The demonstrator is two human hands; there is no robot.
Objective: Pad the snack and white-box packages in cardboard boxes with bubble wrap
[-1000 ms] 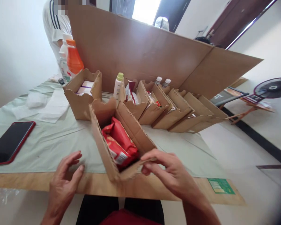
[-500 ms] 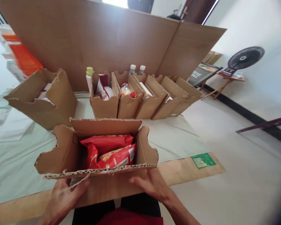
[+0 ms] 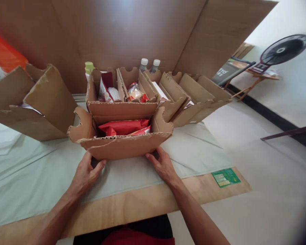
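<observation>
An open cardboard box (image 3: 122, 144) with red snack packets (image 3: 122, 127) inside rests on the pale table cover, pressed up against a row of similar boxes. My left hand (image 3: 85, 173) touches its near left bottom corner. My right hand (image 3: 163, 165) rests against its near right bottom corner. Both hands have fingers spread along the box's front wall. The box behind it (image 3: 105, 90) holds a dark red and white packet.
A row of cardboard boxes (image 3: 188, 97) runs back right, with two capped bottles (image 3: 149, 64) and a green-capped bottle (image 3: 88, 68) behind. Another cardboard box (image 3: 38, 105) stands at left. A large cardboard sheet (image 3: 132, 30) stands as a back wall. A green sticker (image 3: 225, 177) lies on the wooden table edge.
The box with red packets was turned square to me, then pushed away across the table up to the row of boxes. Both hands followed it forward, arms now stretched out.
</observation>
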